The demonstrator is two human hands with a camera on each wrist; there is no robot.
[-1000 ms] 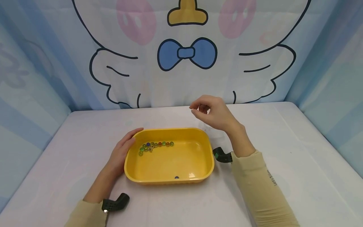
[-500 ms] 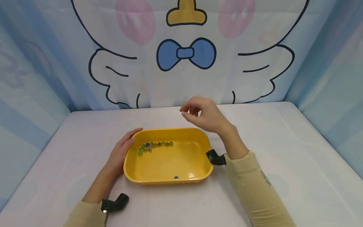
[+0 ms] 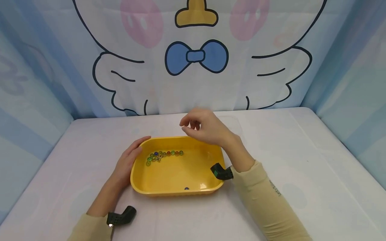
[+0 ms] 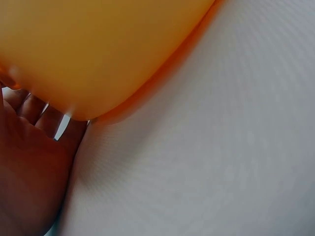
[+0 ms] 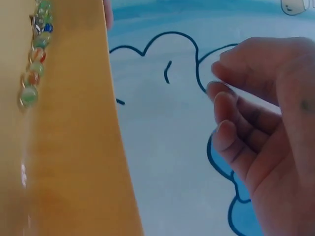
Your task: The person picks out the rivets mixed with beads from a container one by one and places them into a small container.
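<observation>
A yellow plastic tray (image 3: 169, 177) stands on the table. Several glass marbles (image 3: 168, 153), green, amber, red and blue, lie in a bent row by its far left wall, with a small gold charm (image 3: 158, 158) among them. One blue marble (image 3: 186, 188) sits apart at the near wall. My left hand (image 3: 125, 164) rests along the tray's left side, its fingers straight against the outer wall in the left wrist view. My right hand (image 3: 205, 125) hovers above the far rim, fingers loosely curved. Nothing shows between thumb and fingertips in the right wrist view (image 5: 261, 118).
A pale cloth covers the table (image 3: 301, 160). Behind it hangs a printed curtain (image 3: 196, 87) with a blue bow tie, and patterned cloth walls (image 3: 356, 100) stand at both sides. Black wrist cameras (image 3: 221, 171) sit on both wrists, the right one over the tray's right rim.
My right hand has moved left and slightly nearer, from beyond the tray's far right corner to over its far rim. The left hand, tray and marbles have stayed put.
</observation>
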